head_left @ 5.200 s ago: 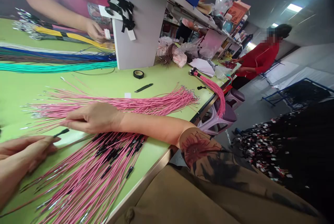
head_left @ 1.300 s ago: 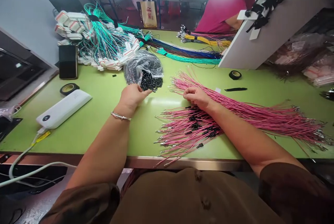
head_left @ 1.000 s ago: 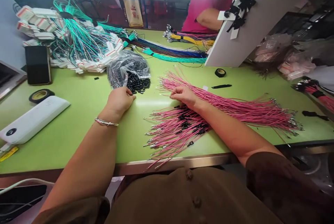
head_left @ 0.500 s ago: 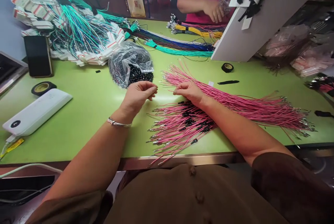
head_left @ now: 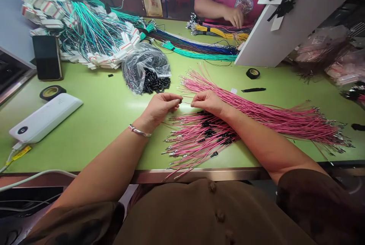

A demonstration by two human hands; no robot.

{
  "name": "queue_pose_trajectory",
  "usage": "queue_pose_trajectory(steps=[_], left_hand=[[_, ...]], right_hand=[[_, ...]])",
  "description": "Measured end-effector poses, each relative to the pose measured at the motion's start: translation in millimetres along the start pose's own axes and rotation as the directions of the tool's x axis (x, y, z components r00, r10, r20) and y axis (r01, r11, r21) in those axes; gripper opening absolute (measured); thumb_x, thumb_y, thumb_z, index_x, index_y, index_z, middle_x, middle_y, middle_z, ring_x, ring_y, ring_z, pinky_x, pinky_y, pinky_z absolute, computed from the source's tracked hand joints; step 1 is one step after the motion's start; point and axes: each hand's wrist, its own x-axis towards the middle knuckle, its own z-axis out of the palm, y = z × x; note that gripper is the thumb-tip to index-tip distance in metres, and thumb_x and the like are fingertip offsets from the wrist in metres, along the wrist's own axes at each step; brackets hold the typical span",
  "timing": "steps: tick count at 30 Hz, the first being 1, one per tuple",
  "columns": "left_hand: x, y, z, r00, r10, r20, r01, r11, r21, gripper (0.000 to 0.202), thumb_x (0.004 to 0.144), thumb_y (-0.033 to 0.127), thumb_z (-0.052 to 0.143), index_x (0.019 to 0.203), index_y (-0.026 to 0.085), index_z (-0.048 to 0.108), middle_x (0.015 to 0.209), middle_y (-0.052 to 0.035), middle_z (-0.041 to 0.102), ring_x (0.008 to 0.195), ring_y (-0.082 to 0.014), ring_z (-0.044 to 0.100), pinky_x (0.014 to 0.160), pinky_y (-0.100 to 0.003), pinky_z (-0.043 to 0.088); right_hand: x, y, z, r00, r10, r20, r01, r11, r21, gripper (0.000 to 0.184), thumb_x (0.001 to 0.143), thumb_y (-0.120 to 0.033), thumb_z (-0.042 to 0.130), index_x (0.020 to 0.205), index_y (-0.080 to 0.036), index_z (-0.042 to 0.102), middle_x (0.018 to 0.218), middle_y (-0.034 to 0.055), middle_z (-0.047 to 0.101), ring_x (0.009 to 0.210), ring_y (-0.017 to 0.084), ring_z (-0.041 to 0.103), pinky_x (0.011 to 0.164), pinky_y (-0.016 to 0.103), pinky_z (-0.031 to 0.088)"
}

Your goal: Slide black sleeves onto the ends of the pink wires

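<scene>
My left hand pinches a small black piece between thumb and forefinger; its exact kind is too small to make out. Facing it, my right hand is closed on a thin pink wire, whose end points left toward the black piece. Under and behind my right hand spreads a long bundle of pink wires with metal ends. Nearer me lies another group of pink wires, several carrying black sleeves. Beyond my left hand sits a clear plastic bag with small black pieces at its opening.
Left are a white power bank, a tape roll and a phone. Teal cables with white connectors pile up behind. A white board stands at right, near another tape roll. A co-worker's hand handles wires across the table.
My left hand has moved right, bringing the black piece close to the wire end by my right hand. The whole view has shifted slightly. Across the table, the co-worker's hand has lowered to the wires.
</scene>
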Motion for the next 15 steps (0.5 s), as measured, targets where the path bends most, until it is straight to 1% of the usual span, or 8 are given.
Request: queue_pose_trajectory(steps=[2,4,9,12,15], left_hand=[[0,1,-0.4,1.0,0.03,0.007,-0.031,0.993,0.116,0.027,0.057,0.024,0.084,0.08,0.013,0.078,0.059,-0.0015,0.065,0.05,-0.0077,0.053,0.053,-0.022,0.044],[-1,1,0.2,0.999,0.043,0.025,-0.047,0.982,0.182,0.027,0.058,0.024,0.083,0.081,0.011,0.077,0.056,-0.0006,0.063,0.048,-0.0079,0.052,0.051,-0.022,0.044],[0,-2,11.9,0.994,0.102,0.041,-0.107,0.985,0.139,0.032,0.06,0.024,0.082,0.088,0.012,0.075,0.061,-0.0006,0.065,0.053,-0.0088,0.057,0.053,-0.021,0.048],[2,-6,22.0,0.994,0.093,0.066,-0.101,0.986,0.132,0.032,0.06,0.024,0.083,0.087,0.011,0.074,0.064,-0.0021,0.067,0.054,-0.0093,0.059,0.053,-0.022,0.049],[2,-6,27.0,0.995,0.086,0.046,-0.09,0.989,0.116,0.031,0.06,0.026,0.084,0.085,0.01,0.073,0.065,-0.0034,0.069,0.055,-0.0101,0.06,0.055,-0.023,0.051]], right_hand=[[-1,-1,0,1.0,0.006,-0.001,-0.006,1.0,-0.022,0.018,0.062,-0.03,0.069,0.059,-0.013,0.065,0.053,-0.0035,0.052,0.053,0.007,0.04,0.053,0.025,0.029],[-1,-1,0,1.0,0.011,-0.003,-0.011,0.999,-0.03,0.018,0.062,-0.03,0.068,0.06,-0.013,0.065,0.053,-0.0035,0.051,0.053,0.007,0.04,0.053,0.024,0.028],[-1,4,-1,0.998,-0.031,0.053,0.033,0.999,-0.027,0.024,0.069,-0.035,0.069,0.065,-0.012,0.063,0.056,-0.0041,0.049,0.053,0.006,0.038,0.053,0.023,0.028],[-2,6,-3,0.994,-0.067,0.091,0.07,0.997,-0.039,0.03,0.072,-0.04,0.07,0.066,-0.013,0.06,0.056,-0.0052,0.047,0.053,0.005,0.037,0.052,0.022,0.027],[-1,7,-6,0.991,-0.057,0.119,0.061,0.998,-0.031,0.034,0.076,-0.044,0.07,0.067,-0.012,0.06,0.053,-0.0061,0.046,0.049,0.004,0.036,0.049,0.021,0.025]])
